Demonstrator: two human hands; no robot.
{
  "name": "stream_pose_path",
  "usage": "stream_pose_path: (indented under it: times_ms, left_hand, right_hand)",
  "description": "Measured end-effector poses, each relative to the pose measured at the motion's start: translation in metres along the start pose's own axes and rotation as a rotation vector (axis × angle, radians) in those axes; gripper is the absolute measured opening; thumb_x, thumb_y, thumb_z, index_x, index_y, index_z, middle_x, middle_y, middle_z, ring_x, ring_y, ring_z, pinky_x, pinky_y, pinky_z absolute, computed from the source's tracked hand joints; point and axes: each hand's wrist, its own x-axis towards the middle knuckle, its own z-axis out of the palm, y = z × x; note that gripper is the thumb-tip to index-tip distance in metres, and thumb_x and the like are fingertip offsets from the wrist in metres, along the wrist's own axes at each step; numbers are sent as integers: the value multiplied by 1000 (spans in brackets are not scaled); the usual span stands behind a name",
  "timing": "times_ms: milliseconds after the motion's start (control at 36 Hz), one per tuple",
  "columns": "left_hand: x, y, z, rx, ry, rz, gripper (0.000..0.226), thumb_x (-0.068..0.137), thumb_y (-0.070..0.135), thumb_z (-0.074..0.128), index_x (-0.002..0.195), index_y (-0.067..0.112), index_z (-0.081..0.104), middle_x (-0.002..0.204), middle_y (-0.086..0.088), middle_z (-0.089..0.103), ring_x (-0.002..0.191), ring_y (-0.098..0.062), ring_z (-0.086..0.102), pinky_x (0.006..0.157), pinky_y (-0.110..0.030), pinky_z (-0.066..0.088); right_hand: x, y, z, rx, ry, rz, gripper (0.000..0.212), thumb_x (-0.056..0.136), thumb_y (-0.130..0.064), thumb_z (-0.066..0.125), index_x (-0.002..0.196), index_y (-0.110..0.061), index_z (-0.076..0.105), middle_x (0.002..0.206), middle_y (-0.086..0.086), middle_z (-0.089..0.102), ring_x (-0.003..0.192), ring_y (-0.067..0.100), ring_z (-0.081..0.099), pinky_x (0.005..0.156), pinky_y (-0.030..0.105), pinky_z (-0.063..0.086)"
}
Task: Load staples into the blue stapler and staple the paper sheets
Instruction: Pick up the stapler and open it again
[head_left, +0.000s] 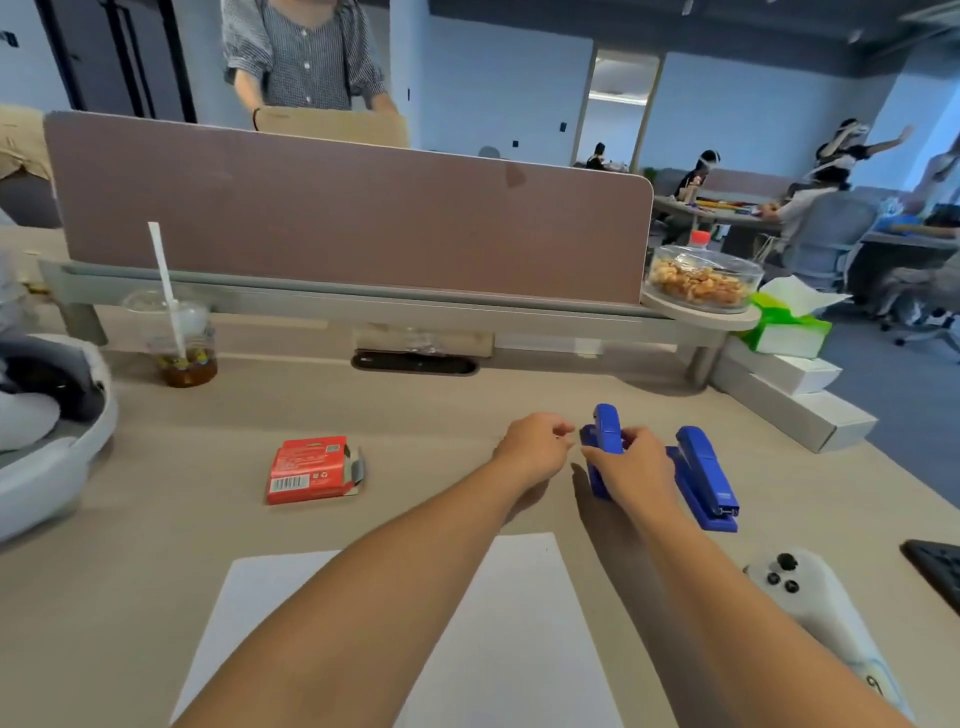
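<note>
A blue stapler (604, 431) stands opened on the desk, its top arm swung upright, and my right hand (636, 470) grips it from the right side. My left hand (535, 447) hovers just left of it with fingers curled toward the stapler; whether it pinches anything is too small to tell. A second blue stapler (706, 475) lies shut on the desk to the right. A red staple box (310, 469) with its end flap open lies to the left. White paper sheets (519, 639) lie near the front edge, partly under my forearms.
A plastic cup (179, 338) with a straw stands at the back left. A white game controller (821, 597) and a black keyboard corner (935, 569) lie at the right. A divider panel (353, 218) closes the back; a person stands behind it. A snack bowl (701, 280) sits on the shelf.
</note>
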Motion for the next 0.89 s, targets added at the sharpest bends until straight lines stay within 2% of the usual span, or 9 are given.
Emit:
stream_pose_path:
  times_ms: [83,250,333,417,500,556,611,778,889]
  left_hand:
    - [16,2,12,207,13,28,34,100,32,49,133,35,60,134,3,60,126,-23,48,103,-40,40]
    - [28,5,9,360,-41,52,24,99,35,51,112,28,70,118,-4,62,118,-28,43,92,-41,38]
    - [31,1,3,280,-64,68,23,94,31,62,112,23,73,109,-4,70,108,-25,56,92,-39,48]
    - [25,1,-9,148,-93,54,25,92,19,68,116,12,70,110,-5,71,90,-14,60,75,-25,44]
    - [19,-1,-23,77,-134,33,30,91,14,69,121,9,67,116,-7,69,96,-16,62,75,-21,49]
    - [12,-3,-34,35,-147,14,30,89,11,70,119,12,69,114,-7,70,102,-22,66,88,-32,56]
    - [4,-4,-45,-45,-144,-8,26,88,10,72,113,16,72,106,-4,72,101,-23,67,89,-38,58]
    - [-29,-5,-102,36,-135,101,30,87,26,75,116,29,72,108,4,71,100,-15,66,87,-30,54]
    - [-70,-10,-137,99,-90,158,20,86,32,75,103,40,73,104,4,71,93,-14,65,78,-29,52]
  right_hand:
    - [5,2,-3,-23,-17,-11,27,84,-32,70,103,-18,58,81,-2,64,71,12,60,59,24,44]
    - [7,3,-11,-66,25,-55,8,85,-15,61,78,-14,64,66,6,66,55,14,54,48,24,41]
    - [8,3,-15,-123,11,-64,9,85,-13,59,81,-13,67,68,9,69,58,19,60,52,27,46]
    - [7,-2,-19,-130,-27,-74,9,86,-15,62,91,-15,69,74,6,70,66,19,64,53,25,45]
    - [1,-13,-24,-134,-85,-130,15,88,-20,64,100,-14,70,80,2,69,70,14,61,59,25,45]
    - [-5,-23,-27,-140,-121,-181,18,90,-22,64,106,-15,70,84,0,69,73,11,61,61,23,44]
    - [-11,-32,-30,-141,-136,-243,19,91,-22,63,108,-16,70,85,0,70,73,9,62,58,19,42]
    - [-37,-61,-42,-135,-212,-401,25,94,-24,60,118,-20,68,86,-8,67,72,1,58,60,16,38]
    - [-61,-76,-41,-75,-289,-468,26,93,-24,61,118,-20,68,94,-4,72,82,11,65,78,31,52]
